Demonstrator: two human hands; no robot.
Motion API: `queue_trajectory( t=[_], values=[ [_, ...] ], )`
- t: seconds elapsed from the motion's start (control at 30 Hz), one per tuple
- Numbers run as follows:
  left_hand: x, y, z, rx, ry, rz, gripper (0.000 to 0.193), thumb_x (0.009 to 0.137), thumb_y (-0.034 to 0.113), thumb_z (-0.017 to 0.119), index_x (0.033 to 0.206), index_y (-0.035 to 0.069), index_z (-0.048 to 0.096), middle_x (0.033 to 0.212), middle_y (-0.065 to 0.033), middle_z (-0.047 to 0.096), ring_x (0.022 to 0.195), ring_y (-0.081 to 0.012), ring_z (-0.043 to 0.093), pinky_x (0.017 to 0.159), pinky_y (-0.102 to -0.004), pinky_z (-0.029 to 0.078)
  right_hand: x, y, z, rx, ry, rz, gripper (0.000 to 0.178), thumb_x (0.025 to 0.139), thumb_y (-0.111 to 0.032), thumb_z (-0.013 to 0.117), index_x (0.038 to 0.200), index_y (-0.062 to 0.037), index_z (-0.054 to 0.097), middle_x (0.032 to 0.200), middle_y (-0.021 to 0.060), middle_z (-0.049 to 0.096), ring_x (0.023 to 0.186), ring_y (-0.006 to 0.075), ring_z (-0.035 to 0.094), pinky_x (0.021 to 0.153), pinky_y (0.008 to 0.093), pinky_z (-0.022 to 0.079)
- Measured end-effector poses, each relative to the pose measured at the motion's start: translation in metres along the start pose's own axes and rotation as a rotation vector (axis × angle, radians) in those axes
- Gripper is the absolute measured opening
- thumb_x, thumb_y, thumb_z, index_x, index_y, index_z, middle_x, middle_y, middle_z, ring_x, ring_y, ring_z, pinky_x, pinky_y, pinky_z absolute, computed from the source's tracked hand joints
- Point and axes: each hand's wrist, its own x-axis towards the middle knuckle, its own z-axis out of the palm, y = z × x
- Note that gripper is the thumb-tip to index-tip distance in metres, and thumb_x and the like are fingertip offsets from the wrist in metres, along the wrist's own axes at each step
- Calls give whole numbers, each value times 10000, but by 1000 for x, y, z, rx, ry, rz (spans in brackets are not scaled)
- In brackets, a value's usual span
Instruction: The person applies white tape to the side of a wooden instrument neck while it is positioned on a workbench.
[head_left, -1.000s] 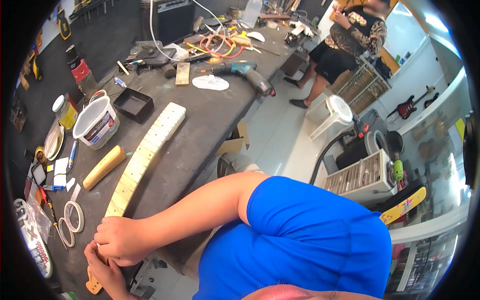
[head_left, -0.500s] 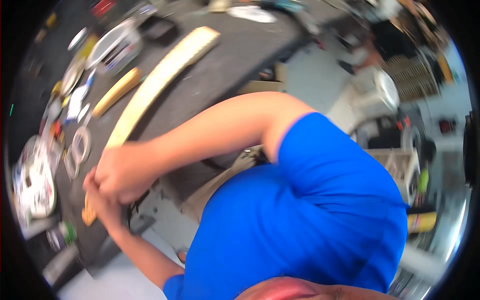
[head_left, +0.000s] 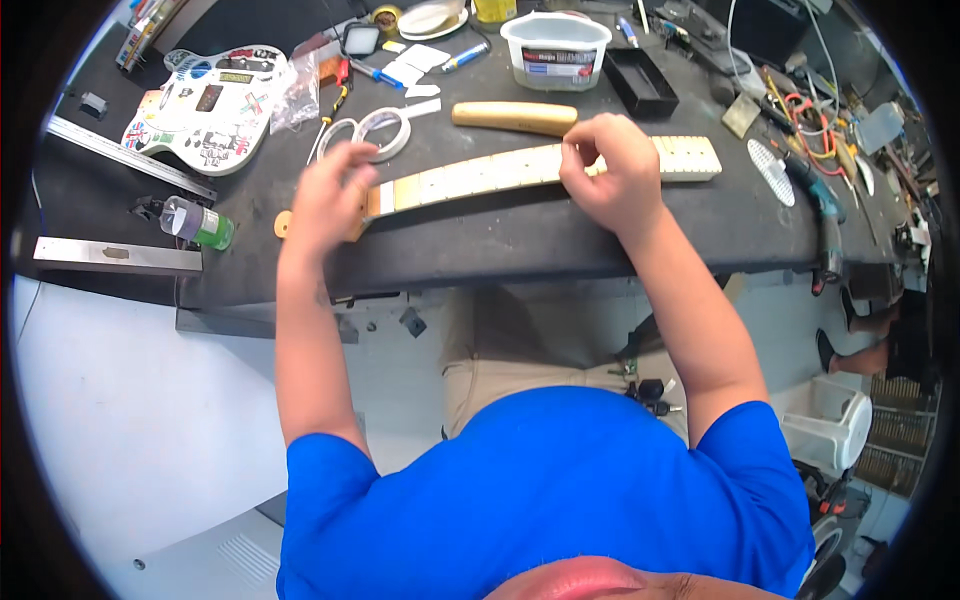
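Observation:
A pale wooden guitar neck [head_left: 480, 175] lies across the front of the dark workbench [head_left: 500, 235], its headstock to the left. My left hand [head_left: 328, 200] is over the headstock end beside the nut and hides part of it; motion smears its fingers. Above the upper half of the fretboard is my right hand [head_left: 615, 175], thumb and forefinger pinched together. Anything in that pinch is too small to make out. Just beyond the neck rest a rounded wooden bar [head_left: 515, 116] and a roll of white tape [head_left: 384, 134].
A sticker-covered white guitar body [head_left: 215, 110] lies at the far left, near a small green-and-clear bottle [head_left: 197, 222]. Behind the neck stand a clear plastic tub [head_left: 556, 50] and a black tray [head_left: 641, 82]. A teal power tool [head_left: 825, 200] lies on the right.
The view has swung round to face the bench squarely. My hands, close together at the headstock end before, are now apart, the right one farther along the neck.

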Motion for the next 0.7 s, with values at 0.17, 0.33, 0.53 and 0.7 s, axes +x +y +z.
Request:
queue_trajectory(
  t=[0.17, 0.33, 0.53, 0.7],
  values=[
    [40, -34, -9, 474, -79, 75, 278, 970, -11, 703, 1239, 19, 766, 1350, -154, 743, 1193, -376, 709, 1069, -462, 551, -6, 7, 0, 29, -105, 83, 109, 813, -29, 780, 851, -85, 694, 655, 49, 606, 592, 228, 604, 596, 384, 490],
    [37, 3, 18, 219, 109, 163, 156, 993, 53, 690, 1134, 20, 746, 1181, -128, 784, 1091, -307, 723, 996, -408, 549, -7, 9, 2, 125, -136, 190, 87, 871, -74, 782, 919, -59, 711, 730, 80, 665, 674, 267, 667, 656, 391, 546],
    [3, 81, 70, -224, 167, 65, 145, 1061, 67, 640, 1168, -3, 707, 977, -67, 721, 928, -142, 668, 880, -313, 531, 48, 1, 34, 356, -369, 334, 264, 970, -145, 818, 1184, -13, 738, 1184, 100, 726, 1105, 224, 726, 950, 382, 619],
    [50, 77, 70, -152, 212, 224, 171, 1052, 59, 643, 1192, -21, 700, 989, -97, 738, 918, -177, 682, 848, -342, 546, 78, 15, 63, 369, -295, 227, 210, 956, -119, 841, 1090, -5, 725, 1150, 100, 723, 1105, 227, 719, 961, 376, 608]
  ],
)
